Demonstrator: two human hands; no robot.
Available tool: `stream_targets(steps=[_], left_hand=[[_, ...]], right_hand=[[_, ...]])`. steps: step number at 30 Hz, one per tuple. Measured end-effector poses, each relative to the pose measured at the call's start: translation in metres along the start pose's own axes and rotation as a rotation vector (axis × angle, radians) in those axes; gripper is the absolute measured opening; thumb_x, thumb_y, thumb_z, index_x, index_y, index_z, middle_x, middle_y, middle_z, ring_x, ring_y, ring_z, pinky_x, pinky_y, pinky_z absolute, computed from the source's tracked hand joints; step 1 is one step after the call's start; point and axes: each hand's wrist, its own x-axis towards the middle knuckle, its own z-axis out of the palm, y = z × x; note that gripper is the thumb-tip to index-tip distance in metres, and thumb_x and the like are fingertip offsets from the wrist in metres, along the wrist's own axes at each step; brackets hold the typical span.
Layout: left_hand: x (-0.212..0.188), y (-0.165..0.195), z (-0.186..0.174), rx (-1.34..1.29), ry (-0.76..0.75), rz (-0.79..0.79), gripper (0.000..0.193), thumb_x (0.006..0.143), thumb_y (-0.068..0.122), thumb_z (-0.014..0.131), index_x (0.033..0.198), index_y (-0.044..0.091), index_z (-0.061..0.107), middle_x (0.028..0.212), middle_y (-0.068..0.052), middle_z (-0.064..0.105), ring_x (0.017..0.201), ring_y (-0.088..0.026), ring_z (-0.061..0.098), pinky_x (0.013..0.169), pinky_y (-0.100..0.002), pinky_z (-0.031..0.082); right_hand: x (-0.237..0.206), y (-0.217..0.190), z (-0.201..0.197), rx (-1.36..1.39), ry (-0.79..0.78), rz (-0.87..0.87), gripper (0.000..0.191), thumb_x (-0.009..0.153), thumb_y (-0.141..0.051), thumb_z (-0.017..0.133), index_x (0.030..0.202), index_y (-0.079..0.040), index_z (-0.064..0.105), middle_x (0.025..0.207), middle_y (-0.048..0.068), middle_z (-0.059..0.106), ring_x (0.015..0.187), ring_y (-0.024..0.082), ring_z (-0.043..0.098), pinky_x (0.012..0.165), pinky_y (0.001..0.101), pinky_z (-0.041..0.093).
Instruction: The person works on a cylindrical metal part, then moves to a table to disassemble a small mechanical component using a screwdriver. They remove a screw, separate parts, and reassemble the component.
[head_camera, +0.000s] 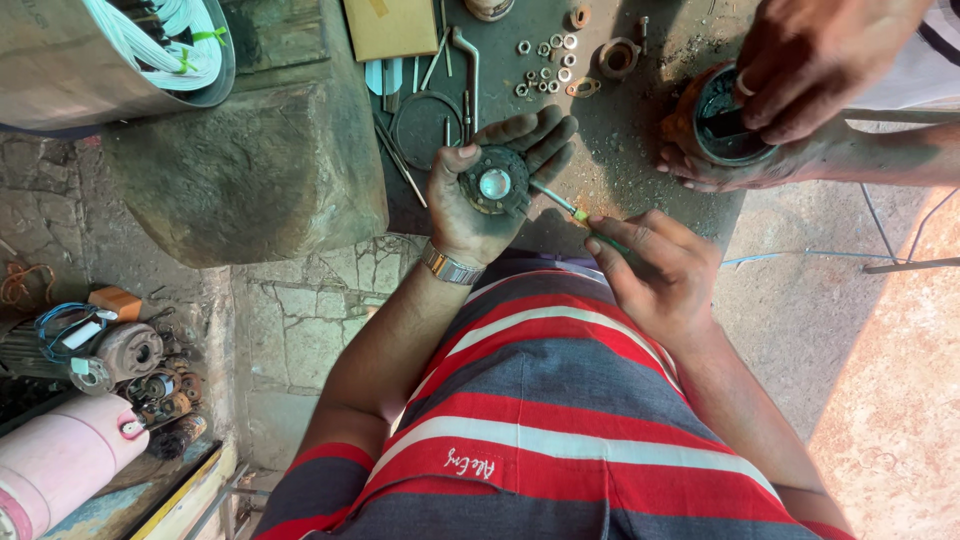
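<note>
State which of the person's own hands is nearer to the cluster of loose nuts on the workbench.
Left. The left hand, cradling a round metal part, has its fingertips just below the nuts. The right hand, holding a screwdriver, sits lower and farther right.

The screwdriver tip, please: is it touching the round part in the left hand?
Touching: the head view shows the screwdriver tip meeting the round part's edge in the left hand.

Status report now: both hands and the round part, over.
Left hand cups round dark part, palm up. Right hand grips green-handled tool, tip at part's edge. Another person's hands work on a round housing nearby, apart.
</note>
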Motion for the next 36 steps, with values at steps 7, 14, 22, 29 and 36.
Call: stream_targets(steps=[7, 14, 22, 29, 36], left_hand=[[0.001, -0.003, 0.001, -0.043, -0.011, 0.019, 0.056, 0.101, 0.033, 0.055, 0.138, -0.007, 0.061, 0.149, -0.024, 0.055, 0.149, -0.038, 0.045, 0.131, -0.049, 0.032], [0.000, -0.006, 0.002, 0.026, -0.027, 0.009, 0.057, 0.100, 0.035, 0.058, 0.140, -0.007, 0.062, 0.145, -0.025, 0.058, 0.143, -0.040, 0.049, 0.126, -0.050, 0.037], [-0.003, 0.000, 0.002, 0.009, 0.058, 0.028, 0.055, 0.102, 0.038, 0.054, 0.131, -0.008, 0.063, 0.142, -0.027, 0.061, 0.140, -0.044, 0.055, 0.123, -0.053, 0.044], [-0.003, 0.004, 0.002, 0.037, 0.056, 0.042, 0.053, 0.105, 0.037, 0.049, 0.127, -0.009, 0.062, 0.136, -0.030, 0.063, 0.131, -0.043, 0.059, 0.118, -0.052, 0.046], [-0.005, -0.002, 0.002, 0.108, 0.079, -0.008, 0.056, 0.102, 0.037, 0.047, 0.130, -0.009, 0.062, 0.137, -0.030, 0.064, 0.130, -0.044, 0.062, 0.118, -0.057, 0.049]], right_hand=[[-0.001, -0.003, 0.000, 0.007, -0.009, 0.015, 0.020, 0.091, -0.001, 0.079, 0.111, -0.001, 0.076, 0.086, 0.010, 0.070, 0.071, 0.016, 0.067, 0.064, 0.0294, 0.051], [0.001, -0.004, 0.000, 0.007, -0.018, 0.021, 0.022, 0.092, -0.003, 0.079, 0.114, -0.001, 0.077, 0.086, 0.009, 0.069, 0.071, 0.015, 0.067, 0.062, 0.0291, 0.051], [0.002, -0.005, -0.007, -0.101, -0.044, -0.007, 0.029, 0.086, -0.006, 0.083, 0.115, -0.001, 0.077, 0.084, 0.010, 0.067, 0.070, 0.016, 0.067, 0.062, 0.0313, 0.051], [0.001, -0.010, -0.011, -0.078, -0.078, -0.046, 0.029, 0.086, -0.007, 0.083, 0.115, -0.005, 0.078, 0.085, 0.008, 0.067, 0.073, 0.016, 0.067, 0.063, 0.0307, 0.051], [0.007, -0.007, -0.010, -0.103, -0.148, -0.088, 0.025, 0.085, -0.007, 0.084, 0.110, -0.005, 0.080, 0.082, 0.007, 0.067, 0.066, 0.016, 0.065, 0.059, 0.0314, 0.049]])
